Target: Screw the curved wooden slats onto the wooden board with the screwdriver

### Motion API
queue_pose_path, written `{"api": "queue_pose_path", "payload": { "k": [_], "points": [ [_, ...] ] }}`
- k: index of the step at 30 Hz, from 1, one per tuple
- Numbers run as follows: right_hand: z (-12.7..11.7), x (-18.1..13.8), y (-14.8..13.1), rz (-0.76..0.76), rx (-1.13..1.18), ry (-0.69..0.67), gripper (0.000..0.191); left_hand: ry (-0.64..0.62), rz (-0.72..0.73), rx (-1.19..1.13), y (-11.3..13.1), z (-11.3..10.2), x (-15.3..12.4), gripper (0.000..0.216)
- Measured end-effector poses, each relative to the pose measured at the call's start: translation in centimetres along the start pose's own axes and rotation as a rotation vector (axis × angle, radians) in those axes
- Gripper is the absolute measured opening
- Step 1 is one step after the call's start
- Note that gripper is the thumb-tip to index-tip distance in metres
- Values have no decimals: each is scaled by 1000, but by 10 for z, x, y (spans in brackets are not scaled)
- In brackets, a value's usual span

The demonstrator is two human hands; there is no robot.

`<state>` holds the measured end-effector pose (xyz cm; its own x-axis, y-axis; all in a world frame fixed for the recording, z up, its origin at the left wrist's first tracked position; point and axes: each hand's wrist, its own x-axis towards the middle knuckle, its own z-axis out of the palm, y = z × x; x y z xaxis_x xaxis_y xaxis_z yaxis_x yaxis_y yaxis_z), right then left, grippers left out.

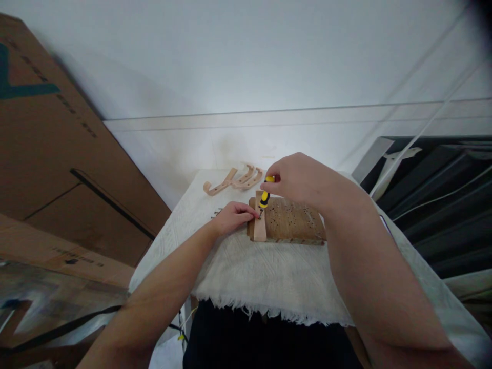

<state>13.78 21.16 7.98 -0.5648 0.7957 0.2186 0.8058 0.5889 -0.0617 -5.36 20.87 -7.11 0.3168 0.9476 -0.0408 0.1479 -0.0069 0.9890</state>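
My right hand point(294, 177) is wrapped round a yellow and black screwdriver point(264, 199), which points down at a light wooden strip point(260, 231). The strip lies across the left end of a brown wooden board point(294, 220) dotted with many small holes. Beside the screwdriver's tip, the fingers of my left hand point(234, 218) are closed at the strip; what they pinch is too small to make out. Several small dark screws point(217, 211) lie on the cloth left of that hand.
Curved wooden hooks point(221, 188) with holes lie at the back of the table, near the white wall point(246, 66). A pale fringed cloth point(238, 277) covers the table. Large cardboard boxes point(49, 138) stand at the left, and dark folded material point(449, 189) is at the right.
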Motion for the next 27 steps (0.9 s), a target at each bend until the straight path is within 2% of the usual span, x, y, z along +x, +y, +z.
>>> {"api": "queue_pose_path", "payload": {
  "k": [4,11,17,21,27],
  "points": [
    [1,0,1,-26,90,6,31,12,-26,1,-1,0,0,21],
    [-5,-4,5,-75,-31,-81,29,2,-18,41,-9,-3,3,27],
    [-2,-1,-1,75,-55,-56,43,6,-30,31,-6,-1,3,26],
    [1,0,-4,-1,11,-20,35,12,-14,50,-5,0,2,25],
    [-1,-4,-4,-110,-24,-110,34,9,-24,12,-8,-1,3,25]
  ]
}}
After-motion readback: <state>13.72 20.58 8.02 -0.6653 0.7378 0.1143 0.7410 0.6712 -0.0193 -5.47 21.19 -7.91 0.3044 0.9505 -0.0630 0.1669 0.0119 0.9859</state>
